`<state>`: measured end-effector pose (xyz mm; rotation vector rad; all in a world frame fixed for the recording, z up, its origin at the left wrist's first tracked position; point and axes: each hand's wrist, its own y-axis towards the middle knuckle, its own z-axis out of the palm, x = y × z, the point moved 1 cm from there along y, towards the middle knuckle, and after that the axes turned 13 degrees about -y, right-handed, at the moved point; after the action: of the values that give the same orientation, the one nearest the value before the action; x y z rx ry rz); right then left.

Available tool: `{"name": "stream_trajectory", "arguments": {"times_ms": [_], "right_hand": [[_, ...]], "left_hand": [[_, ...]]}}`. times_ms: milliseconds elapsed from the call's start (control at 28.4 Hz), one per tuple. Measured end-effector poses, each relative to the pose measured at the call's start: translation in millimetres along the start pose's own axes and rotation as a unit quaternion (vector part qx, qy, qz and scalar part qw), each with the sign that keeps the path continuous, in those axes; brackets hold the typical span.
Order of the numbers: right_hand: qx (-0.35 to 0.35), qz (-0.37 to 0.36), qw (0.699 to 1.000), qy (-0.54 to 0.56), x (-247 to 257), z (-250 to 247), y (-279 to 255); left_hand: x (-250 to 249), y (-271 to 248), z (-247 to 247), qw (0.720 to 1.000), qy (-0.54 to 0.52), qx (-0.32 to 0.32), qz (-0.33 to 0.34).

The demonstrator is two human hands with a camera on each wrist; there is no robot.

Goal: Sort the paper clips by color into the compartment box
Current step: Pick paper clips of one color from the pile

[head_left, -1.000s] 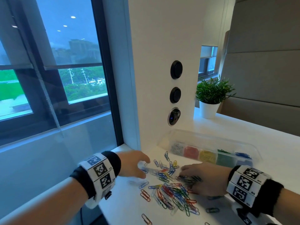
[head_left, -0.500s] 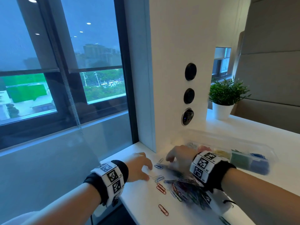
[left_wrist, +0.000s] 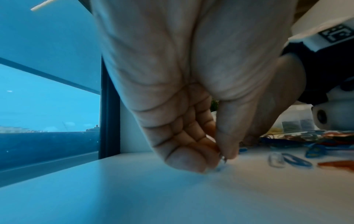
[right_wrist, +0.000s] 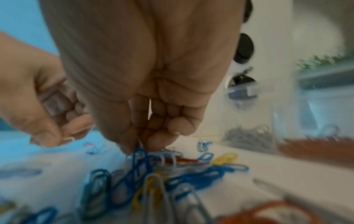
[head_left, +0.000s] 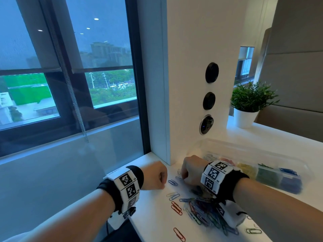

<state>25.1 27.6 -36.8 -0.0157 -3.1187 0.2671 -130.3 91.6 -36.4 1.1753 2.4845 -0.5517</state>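
Cool blue daylight pours in from the window (head_left: pixel 70 75) on the left, tinting the white tabletop (head_left: pixel 153 215). Ceiling lights glare in the glass. Straight lines bow at the head view's edges. The right wrist view smears heavily; paper clips (right_wrist: pixel 153 174) blur.

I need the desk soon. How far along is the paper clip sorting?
Partly done: the compartment box already holds separated colors. In hand: the left hand pinches a pale clip, and the right hand pinches clips from the mixed pile. That pile is left.
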Motion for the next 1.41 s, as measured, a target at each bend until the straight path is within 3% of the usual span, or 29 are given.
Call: {"name": "stream_trajectory", "arguments": {"times_ms": [141, 282, 458, 528, 669, 775, 881, 986, 1127, 1162, 1198, 1303, 1338, 1409], "right_hand": [[-0.016, 0.031, 0.994, 0.099, -18.9, -8.8, -14.2], [-0.009, 0.053, 0.961, 0.272, -45.0, -5.7, -40.6], [-0.037, 0.12, 0.81, 0.572, -51.4, 5.8, -60.0], [-0.014, 0.121, 0.746, 0.655, -48.4, 6.6, -61.4], [0.061, 0.154, 0.655, 0.738, -44.0, 8.0, -61.7], [0.09, 0.146, 0.566, 0.806, -43.5, 7.7, -59.9], [0.09, 0.135, 0.538, 0.827, -43.6, 8.4, -59.3], [0.068, 0.149, 0.561, 0.811, -43.0, 8.9, -56.9], [0.047, 0.204, 0.616, 0.76, -42.5, 12.2, -53.5], [0.043, 0.222, 0.648, 0.727, -42.6, 12.5, -52.8], [0.034, 0.242, 0.703, 0.669, -42.4, 11.9, -52.9], [-0.009, 0.234, 0.899, 0.371, -39.4, 4.1, -55.7], [-0.021, 0.198, 0.941, 0.275, -36.4, 1.1, -54.9], [-0.021, 0.132, 0.976, 0.171, -28.8, -3.5, -49.3]], "left_hand": [[-3.3, 10.4, -5.4, 0.998, -0.065, -0.01, 0.005], [-13.5, 20.1, -5.1, 1.0, -0.013, 0.013, 0.007], [-22.6, 34.1, 4.1, 0.999, 0.033, 0.028, 0.03], [-27.7, 36.7, 6.0, 0.998, 0.054, 0.033, 0.03], [-32.3, 36.0, 5.1, 0.996, 0.059, 0.057, 0.023], [-26.7, 35.3, -2.5, 0.996, -0.073, 0.043, 0.009], [-19.6, 32.0, -11.9, 0.982, -0.187, 0.017, 0.003], [-10.8, 32.3, -13.0, 0.969, -0.245, 0.007, -0.017], [-8.4, 31.3, -10.1, 0.935, -0.351, -0.022, -0.048], [-9.4, 30.9, -9.7, 0.927, -0.371, -0.028, -0.052], [-10.1, 29.9, -9.3, 0.919, -0.389, -0.031, -0.056], [-10.4, 26.8, -9.7, 0.89, -0.45, -0.028, -0.058], [-9.6, 26.3, -9.9, 0.878, -0.475, -0.029, -0.056], [-6.3, 25.3, -11.0, 0.863, -0.5, -0.036, -0.059]]}}
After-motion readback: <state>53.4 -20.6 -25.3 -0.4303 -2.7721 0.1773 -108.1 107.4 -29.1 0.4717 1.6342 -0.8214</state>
